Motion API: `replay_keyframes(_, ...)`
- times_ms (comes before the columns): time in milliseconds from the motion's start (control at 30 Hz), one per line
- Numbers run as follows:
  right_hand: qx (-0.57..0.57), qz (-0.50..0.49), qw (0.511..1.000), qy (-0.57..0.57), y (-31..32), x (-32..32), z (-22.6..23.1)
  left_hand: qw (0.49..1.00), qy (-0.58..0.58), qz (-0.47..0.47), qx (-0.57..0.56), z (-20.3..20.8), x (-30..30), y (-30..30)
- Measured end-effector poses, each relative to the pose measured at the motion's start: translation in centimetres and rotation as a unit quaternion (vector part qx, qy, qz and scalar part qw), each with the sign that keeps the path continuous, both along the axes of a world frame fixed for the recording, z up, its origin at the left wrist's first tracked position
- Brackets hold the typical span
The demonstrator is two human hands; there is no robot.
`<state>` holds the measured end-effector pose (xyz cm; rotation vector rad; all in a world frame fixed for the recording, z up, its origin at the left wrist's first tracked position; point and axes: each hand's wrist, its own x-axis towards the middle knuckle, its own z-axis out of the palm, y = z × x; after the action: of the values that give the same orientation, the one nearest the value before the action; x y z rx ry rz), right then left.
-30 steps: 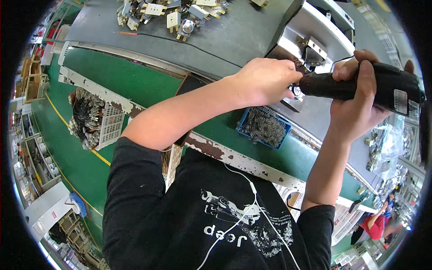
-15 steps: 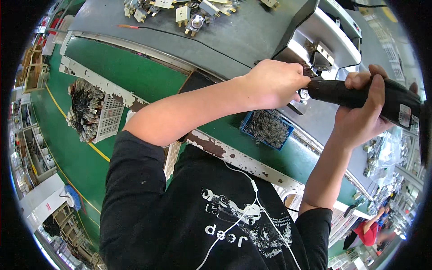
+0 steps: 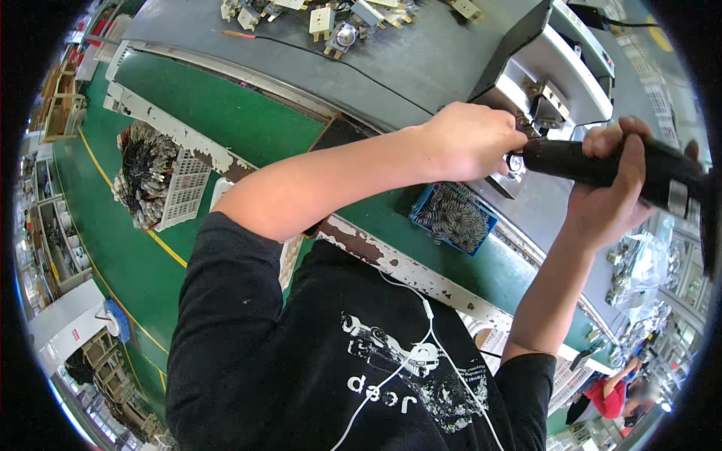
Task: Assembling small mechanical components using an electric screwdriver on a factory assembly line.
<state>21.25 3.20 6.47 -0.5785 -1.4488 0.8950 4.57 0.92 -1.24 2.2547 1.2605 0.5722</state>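
Note:
My right hand is wrapped round a black power screwdriver, a thick tapering cylinder with pale labels near its far right end. It is held almost level, its narrow end pointing left. At that narrow end my left hand is closed, fingers curled in a pinch; what they hold is hidden. Just below the fingers a small shiny metal part shows. Behind both hands stands a white-and-black housing with a metal assembly in its open side.
Several switch-like parts lie on the grey bench at the back. A black lead runs across it. A blue tray of small springs sits below my hands. A white crate of wired parts stands left; a person works at lower right.
The bench and everything on it have shifted slightly right in the picture. Both hands keep their hold, and the screwdriver stays level at my left fingers.

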Motion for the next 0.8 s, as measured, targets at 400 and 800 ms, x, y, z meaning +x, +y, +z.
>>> replay_keyframes(400, -0.012, 0.097, 0.995, -0.011, 2.6, -0.6, -0.3, 1.0, 0.005, -0.011, -0.016, 0.1, -0.4, 0.7)
replay_keyframes(800, 0.013, 0.047, 0.997, -0.065, 1.6, -1.4, 0.2, 0.999, 0.011, 0.005, -0.048, -0.1, -0.4, 0.4)
